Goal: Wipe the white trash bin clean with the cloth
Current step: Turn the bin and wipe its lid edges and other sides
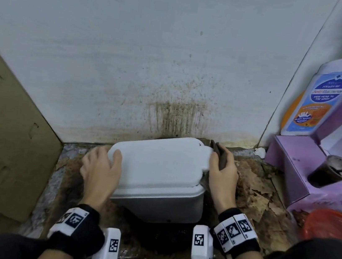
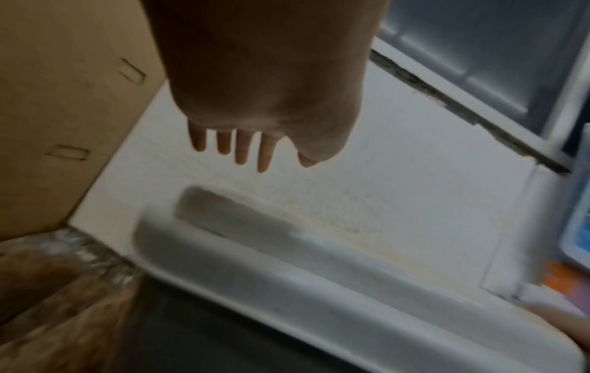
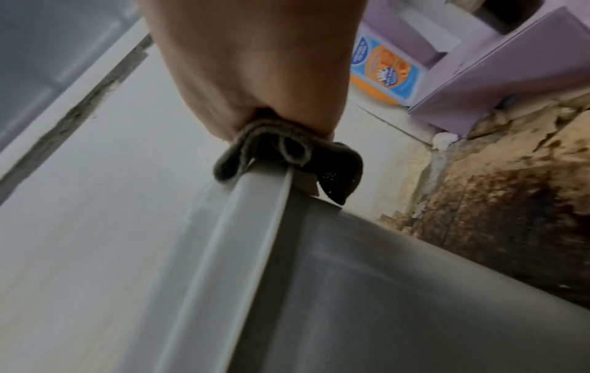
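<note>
- White trash bin [image 1: 159, 171] sits centre-low in head view, against stained wall [image 1: 133, 47], lid down.
- L hand [image 1: 100, 170] lies on lid's left edge, fingers straight and relaxed, thumb on top.
- R hand [image 1: 223, 174] at lid's right edge, fingers curled round dark cloth [image 3: 287, 156], pressed to lid rim.
- Cardboard [image 1: 1, 127] at left; purple box [image 1: 296, 169] at right.
</note>
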A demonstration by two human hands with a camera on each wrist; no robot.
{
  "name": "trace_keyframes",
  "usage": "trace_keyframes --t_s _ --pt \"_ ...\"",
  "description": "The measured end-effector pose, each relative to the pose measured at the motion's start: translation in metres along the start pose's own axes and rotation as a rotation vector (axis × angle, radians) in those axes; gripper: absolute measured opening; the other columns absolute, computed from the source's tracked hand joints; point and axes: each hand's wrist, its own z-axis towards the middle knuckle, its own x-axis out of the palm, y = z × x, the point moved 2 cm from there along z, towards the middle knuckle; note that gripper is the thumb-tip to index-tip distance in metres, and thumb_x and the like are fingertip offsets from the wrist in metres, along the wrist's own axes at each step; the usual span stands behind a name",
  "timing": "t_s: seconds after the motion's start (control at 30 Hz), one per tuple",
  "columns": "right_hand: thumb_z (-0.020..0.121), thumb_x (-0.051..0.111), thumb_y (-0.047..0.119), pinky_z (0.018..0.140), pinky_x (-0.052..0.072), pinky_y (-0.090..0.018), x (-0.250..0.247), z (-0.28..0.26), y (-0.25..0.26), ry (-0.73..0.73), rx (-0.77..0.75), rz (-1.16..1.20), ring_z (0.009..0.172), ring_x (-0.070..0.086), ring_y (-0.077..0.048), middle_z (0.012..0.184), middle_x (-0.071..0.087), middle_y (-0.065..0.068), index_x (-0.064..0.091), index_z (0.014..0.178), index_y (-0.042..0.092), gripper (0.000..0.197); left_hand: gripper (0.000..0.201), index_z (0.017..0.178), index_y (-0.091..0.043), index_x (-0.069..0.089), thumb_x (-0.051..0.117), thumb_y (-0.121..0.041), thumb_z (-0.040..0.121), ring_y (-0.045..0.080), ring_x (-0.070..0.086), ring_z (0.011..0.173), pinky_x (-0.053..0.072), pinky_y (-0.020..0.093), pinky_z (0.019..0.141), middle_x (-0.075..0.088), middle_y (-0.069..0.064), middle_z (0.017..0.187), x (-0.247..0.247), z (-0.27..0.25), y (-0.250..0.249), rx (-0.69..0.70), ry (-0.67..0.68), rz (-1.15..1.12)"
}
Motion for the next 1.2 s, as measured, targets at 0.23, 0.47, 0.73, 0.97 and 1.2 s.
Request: trace_keyframes --t_s 0.23,0.47,0.73,0.97,1.2 --pt "0.103 0.053 0.024 0.085 0.041 -0.028 -0.032 0.013 -0.024 -0.179 0.106 -0.066 0.107 0.061 -0.022 0.113 0.067 -0.004 0.063 0.127 0.015 0.027 0.053 0.132 -0.016 0.058 0.036 -0.057 0.107 0.033 0.055 0.126 0.045 0.051 0.106 0.061 0.01 0.134 0.016 -0.013 0.028 -0.18 0.267 -0.181" --pt "0.1 0.055 0.03 0.085 0.05 -0.035 -0.041 0.019 -0.036 -0.133 0.172 -0.065 0.103 0.064 -0.023 0.109 0.069 -0.002 0.064 0.123 0.02 0.026 0.042 0.119 -0.024 0.06 0.041 -0.059 0.106 0.019 0.064 0.106 0.052 0.048 0.098 0.067 -0.003 0.112 0.019 -0.021 0.03 -0.142 0.319 -0.295" --pt "0.1 0.058 0.032 0.097 0.055 -0.047 -0.05 -0.012 -0.045 -0.25 0.25 0.058 0.11 0.064 -0.027 0.118 0.069 -0.005 0.063 0.127 0.02 0.031 0.041 0.12 -0.024 0.06 0.046 -0.06 0.105 0.02 0.064 0.112 0.051 0.051 0.103 0.067 -0.001 0.117 0.022 -0.006 0.023 -0.102 0.318 -0.433" --pt "0.101 0.057 0.032 0.094 0.048 -0.034 -0.046 -0.065 -0.046 -0.432 0.255 0.111 0.109 0.061 -0.022 0.12 0.067 -0.002 0.063 0.131 0.021 0.033 0.048 0.137 -0.017 0.061 0.04 -0.051 0.11 0.021 0.058 0.125 0.045 0.045 0.109 0.065 0.0 0.132 0.016 0.025 0.004 -0.019 0.318 -0.406" --pt "0.103 0.053 0.023 0.092 0.046 -0.033 -0.057 -0.063 -0.054 -0.36 0.251 -0.004 0.106 0.06 -0.023 0.112 0.066 -0.002 0.066 0.123 0.02 0.023 0.054 0.122 -0.005 0.068 0.029 -0.042 0.114 0.035 0.058 0.125 0.039 0.043 0.101 0.067 0.021 0.132 0.031 0.018 0.018 0.007 0.162 -0.18"
